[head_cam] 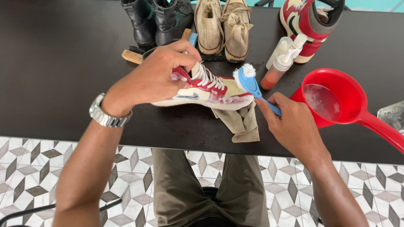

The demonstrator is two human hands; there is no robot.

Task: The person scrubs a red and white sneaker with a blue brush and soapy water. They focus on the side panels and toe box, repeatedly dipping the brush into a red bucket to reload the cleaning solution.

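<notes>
Looking down from my head, my left hand [158,75] clamps the collar of a red, white and cream sneaker [210,90] lying sudsy on the black surface [63,63], toe over a crumpled khaki cloth [242,124]. My right hand [294,126] is curled around a blue brush [251,86] with foamy white bristles, just beside the toe. A red plastic ladle [341,101] holds cloudy water to the right. Behind stand two black boots [155,21], two worn canvas shoes [223,27], one matching high-top [309,25] and two pump bottles [282,61].
</notes>
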